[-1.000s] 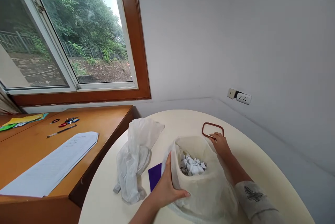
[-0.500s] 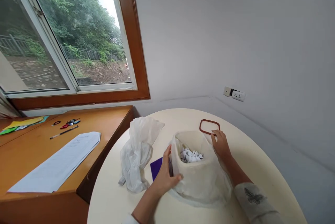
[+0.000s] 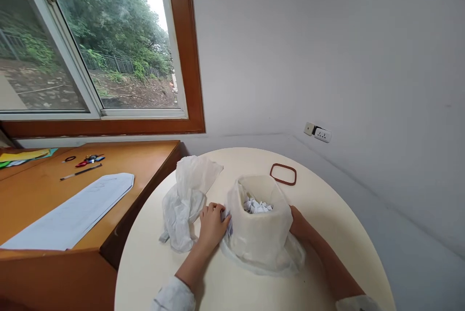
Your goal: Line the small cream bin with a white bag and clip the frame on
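Low in the middle of the frame, our left hand [image 3: 212,224] and right hand [image 3: 298,223] are apart, either side of the white bin [image 3: 259,236]. We can't tell their grip.

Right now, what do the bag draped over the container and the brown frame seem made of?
The draped bag: probably thin plastic film, translucent and wrinkled. The brown frame: possibly smooth plastic or painted metal, judging by its even colour.

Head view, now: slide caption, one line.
Left hand and right hand flank a bag-lined bin of crumpled paper on a round table.
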`<state>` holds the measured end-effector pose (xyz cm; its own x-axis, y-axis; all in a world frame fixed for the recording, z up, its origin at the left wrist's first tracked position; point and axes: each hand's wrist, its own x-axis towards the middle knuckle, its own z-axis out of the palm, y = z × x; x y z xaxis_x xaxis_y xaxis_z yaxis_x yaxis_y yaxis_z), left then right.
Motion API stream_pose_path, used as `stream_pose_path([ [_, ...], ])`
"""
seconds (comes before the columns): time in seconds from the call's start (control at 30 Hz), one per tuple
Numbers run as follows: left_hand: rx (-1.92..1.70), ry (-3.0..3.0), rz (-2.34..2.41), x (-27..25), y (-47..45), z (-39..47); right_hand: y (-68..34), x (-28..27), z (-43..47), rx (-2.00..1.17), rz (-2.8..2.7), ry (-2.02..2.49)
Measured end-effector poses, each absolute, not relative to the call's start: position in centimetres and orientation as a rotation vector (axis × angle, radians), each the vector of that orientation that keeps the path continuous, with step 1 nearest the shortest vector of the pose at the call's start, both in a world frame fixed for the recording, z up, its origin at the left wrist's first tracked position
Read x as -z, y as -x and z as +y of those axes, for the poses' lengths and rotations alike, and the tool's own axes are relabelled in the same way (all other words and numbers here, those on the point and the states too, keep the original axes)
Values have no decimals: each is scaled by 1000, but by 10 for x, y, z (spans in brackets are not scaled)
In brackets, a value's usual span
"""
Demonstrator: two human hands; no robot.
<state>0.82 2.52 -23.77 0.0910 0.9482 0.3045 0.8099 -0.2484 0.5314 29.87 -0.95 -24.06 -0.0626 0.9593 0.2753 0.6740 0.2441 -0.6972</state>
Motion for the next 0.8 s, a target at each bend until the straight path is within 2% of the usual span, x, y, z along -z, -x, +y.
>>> stream_pose_path([
  [0.17, -954, -2103, 1714, 229, -9, 22, -297, 235, -15, -734, -1741, 1459],
  [0.3, -1058, -2034, 1640, 216, -6, 21, -294, 225, -19, -964, -1395, 1501],
  [0.5, -1191, -1854, 1521, 198, -4, 23, -289, 215, -27, -1445, -1061, 1287],
  [0.63, -1232, -1703, 1370, 176, -2, 28, -296, 197, -24, -1436, -1097, 1242],
  [0.8, -1321, -1582, 1210, 131, 2, 31, -306, 152, -19, -1216, -1045, 1155],
])
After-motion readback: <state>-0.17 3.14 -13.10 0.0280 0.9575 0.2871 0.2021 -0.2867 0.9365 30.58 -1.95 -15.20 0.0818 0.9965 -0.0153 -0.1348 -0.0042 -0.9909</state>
